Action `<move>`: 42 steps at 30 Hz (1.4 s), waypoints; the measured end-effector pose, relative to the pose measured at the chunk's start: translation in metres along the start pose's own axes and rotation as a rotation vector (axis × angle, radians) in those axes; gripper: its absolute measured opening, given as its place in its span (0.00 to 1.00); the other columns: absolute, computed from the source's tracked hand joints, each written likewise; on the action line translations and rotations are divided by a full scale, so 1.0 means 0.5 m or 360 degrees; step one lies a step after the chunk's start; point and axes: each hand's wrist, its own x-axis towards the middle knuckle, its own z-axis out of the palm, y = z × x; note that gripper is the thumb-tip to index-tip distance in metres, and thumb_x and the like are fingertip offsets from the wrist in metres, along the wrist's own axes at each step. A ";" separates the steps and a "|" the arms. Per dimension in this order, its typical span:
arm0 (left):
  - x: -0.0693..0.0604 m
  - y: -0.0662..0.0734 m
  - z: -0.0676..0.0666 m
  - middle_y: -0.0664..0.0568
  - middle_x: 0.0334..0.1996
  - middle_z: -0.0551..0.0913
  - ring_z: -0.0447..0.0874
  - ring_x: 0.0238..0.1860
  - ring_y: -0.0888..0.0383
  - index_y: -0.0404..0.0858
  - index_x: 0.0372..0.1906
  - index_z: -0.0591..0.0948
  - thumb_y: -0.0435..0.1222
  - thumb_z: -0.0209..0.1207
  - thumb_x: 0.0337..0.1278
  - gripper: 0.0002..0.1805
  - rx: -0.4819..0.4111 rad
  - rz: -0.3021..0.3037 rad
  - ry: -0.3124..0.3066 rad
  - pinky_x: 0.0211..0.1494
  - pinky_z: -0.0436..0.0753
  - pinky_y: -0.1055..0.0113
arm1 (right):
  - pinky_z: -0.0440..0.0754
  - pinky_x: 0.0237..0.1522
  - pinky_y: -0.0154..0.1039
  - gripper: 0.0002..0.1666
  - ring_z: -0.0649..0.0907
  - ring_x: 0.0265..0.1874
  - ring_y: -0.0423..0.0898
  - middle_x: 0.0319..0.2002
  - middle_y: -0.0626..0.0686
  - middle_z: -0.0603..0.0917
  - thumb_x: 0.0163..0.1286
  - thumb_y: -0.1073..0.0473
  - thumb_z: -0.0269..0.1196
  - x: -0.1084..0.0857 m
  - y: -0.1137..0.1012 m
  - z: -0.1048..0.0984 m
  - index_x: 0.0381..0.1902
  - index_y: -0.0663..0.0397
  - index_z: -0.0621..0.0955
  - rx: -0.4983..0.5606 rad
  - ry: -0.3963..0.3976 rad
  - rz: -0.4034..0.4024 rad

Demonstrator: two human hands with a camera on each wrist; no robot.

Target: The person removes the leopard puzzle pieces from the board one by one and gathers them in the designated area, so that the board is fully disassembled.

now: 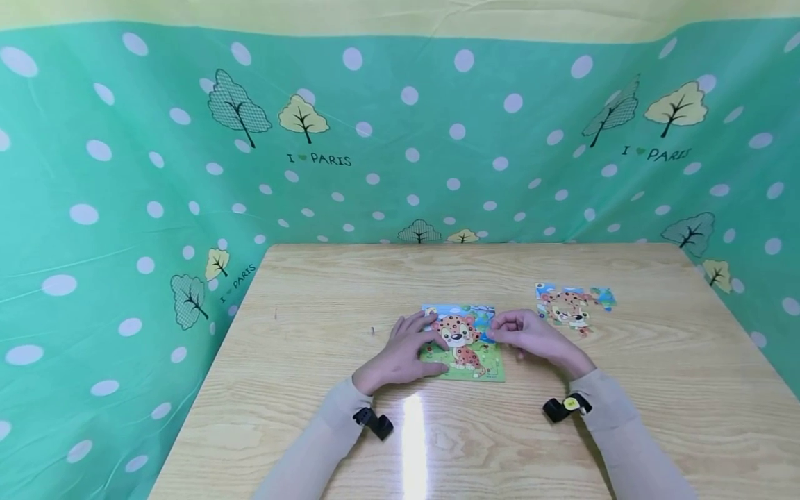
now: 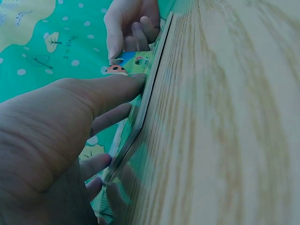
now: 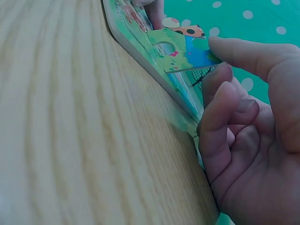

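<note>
A flat puzzle board (image 1: 494, 373) with a spotted leopard cub on green grass lies on the table. My left hand (image 1: 406, 353) rests on its left side, fingers spread, the thumb along the near edge. At the right edge of the board, my right hand (image 1: 536, 338) pinches a puzzle piece (image 3: 180, 52) between thumb and index finger. In the right wrist view, this piece shows green grass, blue and a bit of spotted orange, and it is tilted up above the board. The other right fingers are curled beneath.
Several more puzzle pieces (image 1: 567, 314), partly forming a leopard face, lie on the wooden table (image 1: 325, 292) beyond my right hand. A green dotted cloth (image 1: 437, 139) hangs behind the table and along its sides.
</note>
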 end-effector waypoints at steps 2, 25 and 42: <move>0.000 -0.001 0.001 0.47 0.86 0.57 0.42 0.88 0.43 0.54 0.52 0.86 0.51 0.70 0.64 0.15 -0.0002 -0.0001 -0.0003 0.87 0.33 0.34 | 0.80 0.22 0.32 0.18 0.76 0.25 0.39 0.35 0.51 0.83 0.75 0.50 0.69 0.000 0.001 0.000 0.48 0.62 0.85 -0.0017 -0.0001 -0.0003; 0.001 -0.007 0.001 0.47 0.86 0.57 0.41 0.89 0.44 0.57 0.53 0.85 0.53 0.72 0.61 0.17 0.0007 0.0017 -0.0013 0.87 0.34 0.35 | 0.82 0.23 0.35 0.20 0.79 0.29 0.42 0.45 0.57 0.85 0.76 0.53 0.69 0.002 0.009 0.002 0.55 0.62 0.82 0.0034 0.0126 0.0006; -0.002 -0.004 0.000 0.47 0.86 0.56 0.41 0.88 0.43 0.54 0.54 0.85 0.51 0.68 0.64 0.16 0.0004 0.0021 -0.0019 0.87 0.33 0.34 | 0.80 0.24 0.34 0.27 0.75 0.21 0.38 0.39 0.49 0.89 0.77 0.53 0.68 -0.042 0.013 -0.043 0.63 0.68 0.80 0.0023 0.0358 0.0045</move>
